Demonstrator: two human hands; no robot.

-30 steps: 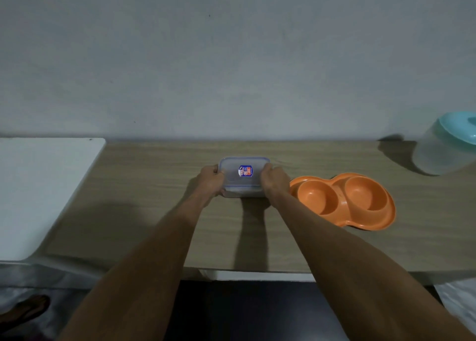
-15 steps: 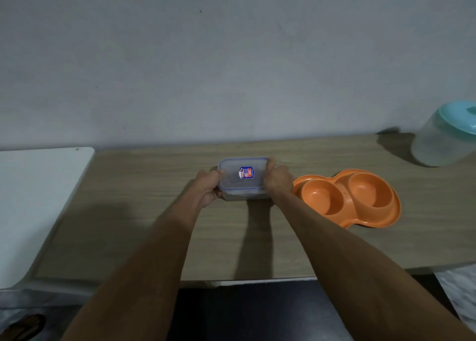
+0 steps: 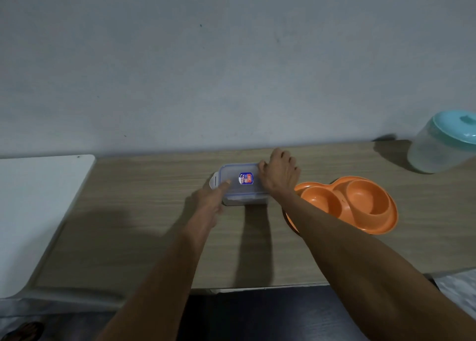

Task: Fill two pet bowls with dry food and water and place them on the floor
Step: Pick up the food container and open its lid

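— Where are your hands right now?

— Both are at the small clear rectangular plastic box with the blue-edged snap lid (image 3: 238, 183), just left of the frame's centre on the wood-grain tabletop (image 3: 144, 224). My left hand (image 3: 210, 200) lies at its near left corner with the fingers loosely stretched out, one fingertip on the lid; it grips nothing. My right hand (image 3: 279, 177) is draped over the box's right end, fingers curled down over the far side. Whether it truly clamps the box or only rests there, I cannot tell.

— Is the box open?

— The lid lies on top, with a blue and red sticker in its middle. The white latch flap (image 3: 213, 182) at the left end sticks outward. The walls are cloudy, so I cannot make out what is inside.

— And the pet bowls?

— The orange plastic double bowl (image 3: 360, 204), two round wells in one moulded piece, sits right of centre, just beside the box, partly behind my right forearm. Both wells look bare, with no food or water.

— Anything else that holds something?

— A frosted round plastic jar with a turquoise lid (image 3: 440, 145) stands at the right edge, well apart from the bowls. Its contents do not show. A white board (image 3: 33, 212) lies at the left.
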